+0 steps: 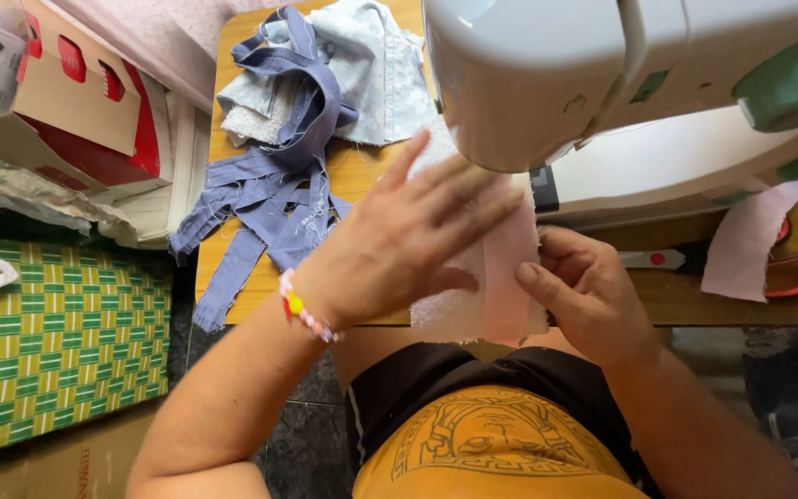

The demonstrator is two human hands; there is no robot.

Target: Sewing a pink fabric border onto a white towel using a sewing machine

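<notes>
Seemingly mid-seam, in the head view the pink fabric piece (pixel 496 277) lies at the surface's (pixel 362 176) near edge under the white sewing machine (pixel 547 83), its lower end overhanging, unsewn as far as I can judge. Left hand (pixel 399 240) rests flat, fingers spread, pressing it; right hand (pixel 588 291) pinches its side edge. It looks pale, textured, soft.

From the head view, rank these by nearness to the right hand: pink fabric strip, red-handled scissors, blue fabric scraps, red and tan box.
From the right hand:
1. Pink fabric strip, pinched in its fingers.
2. Red-handled scissors, right along the table.
3. Blue fabric scraps, across the table, left.
4. Red and tan box, far left, off the table.
</notes>
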